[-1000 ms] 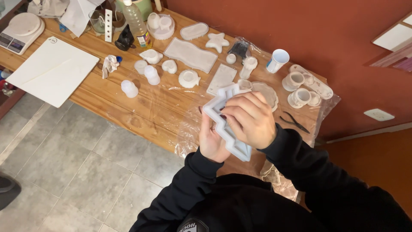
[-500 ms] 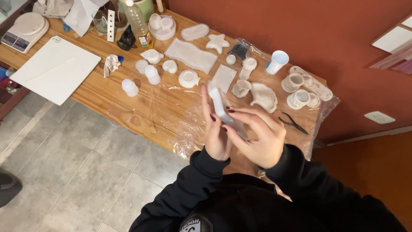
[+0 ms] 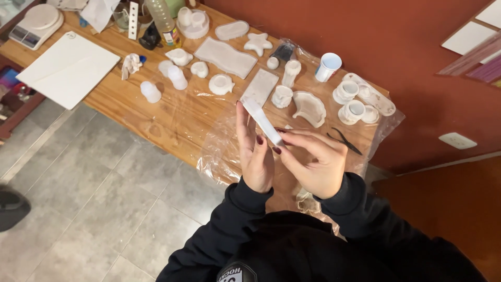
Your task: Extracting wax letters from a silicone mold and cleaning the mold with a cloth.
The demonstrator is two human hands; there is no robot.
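Both hands held a white mould (image 3: 263,121) up in front of the chest, above the near edge of the wooden tabletop (image 3: 156,112), and it was turned edge-on to the camera so that only a narrow white strip showed. The left hand (image 3: 254,151) stood upright against one face of it, fingers straight and pressed flat, a bracing hold more than a closed one. The right hand (image 3: 313,162) came in from the other side with its fingers half curled, the tips of thumb and forefinger pinching the lower end of the mould, so the grip there was closed on the piece while the rest of the hand stayed loose. Held that way, off the tabletop and between two palms, the thin edge could be looked at and worked without resting on anything.

Under the hands a clear plastic sheet (image 3: 224,151) covered that part of the tabletop, likely to keep the wood clean. Beyond it lay more white moulds and casts: a star (image 3: 258,44), a wavy tray (image 3: 225,56), a small rectangular slab (image 3: 259,86) and several small cups. Black pliers (image 3: 344,141) lay just beside the right hand. A paper cup (image 3: 328,66) stood near the wall, a white board (image 3: 68,68) lay at the far left, and a kitchen scale (image 3: 36,23) sat in the corner.
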